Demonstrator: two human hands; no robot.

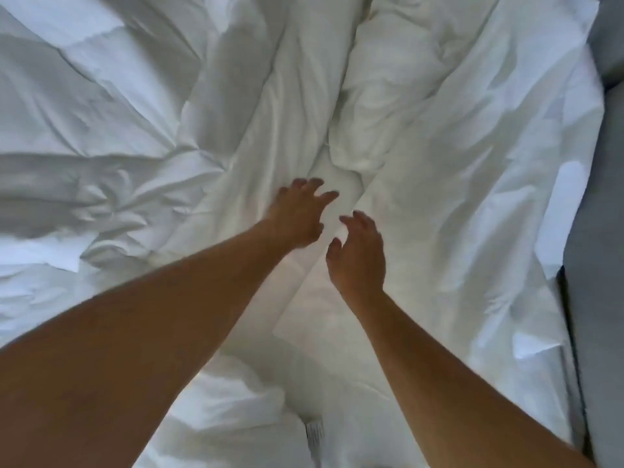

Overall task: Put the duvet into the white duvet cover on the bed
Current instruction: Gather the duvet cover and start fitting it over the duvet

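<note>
Reaching forward, both arms stretched long. Job's barely begun, I judge: the duvet cover (101, 136) lies rumpled either side of the duvet (324, 298), a smoother pale strip showing bare. My left hand (297, 214) and right hand (358, 258) hover just above the duvet, fingers spread, gripping nothing. Nearly all the stuffing's left.

Soft daylight, slight motion blur, wide-angle edge distortion.

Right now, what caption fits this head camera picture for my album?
Over rumpled white bedding, the left hand and right hand reach open.
</note>
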